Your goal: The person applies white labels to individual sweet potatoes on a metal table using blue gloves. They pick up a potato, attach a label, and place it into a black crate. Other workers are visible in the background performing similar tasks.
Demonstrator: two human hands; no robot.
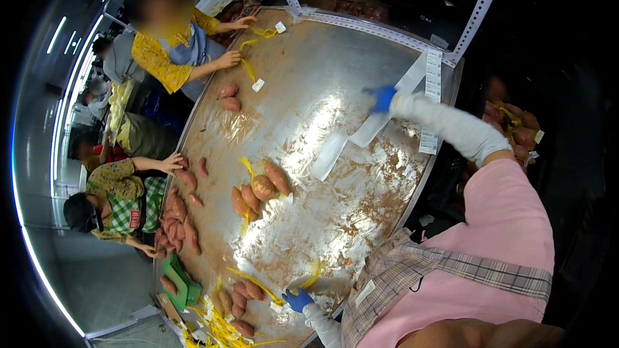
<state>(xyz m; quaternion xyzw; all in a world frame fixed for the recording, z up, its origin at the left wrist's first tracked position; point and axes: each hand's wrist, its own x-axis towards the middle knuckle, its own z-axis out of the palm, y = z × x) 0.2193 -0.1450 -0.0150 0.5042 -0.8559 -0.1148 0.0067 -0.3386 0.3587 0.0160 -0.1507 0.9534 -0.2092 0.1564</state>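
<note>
My left hand, in a blue glove, is at the near lower edge of the metal table, closed on a yellow mesh bag with a white tag. Several sweet potatoes lie just beyond it. My right hand, also blue-gloved, reaches over the table's upper right part beside a white paper strip. Motion smears its fingers, so its grip is unclear. Between the hands, more sweet potatoes sit together with yellow mesh at their ends.
Two people work across the table. Sweet potatoes are piled by the lower one, near a green tray. Loose yellow mesh bags lie at the bottom. A label strip hangs along the right edge by a perforated frame.
</note>
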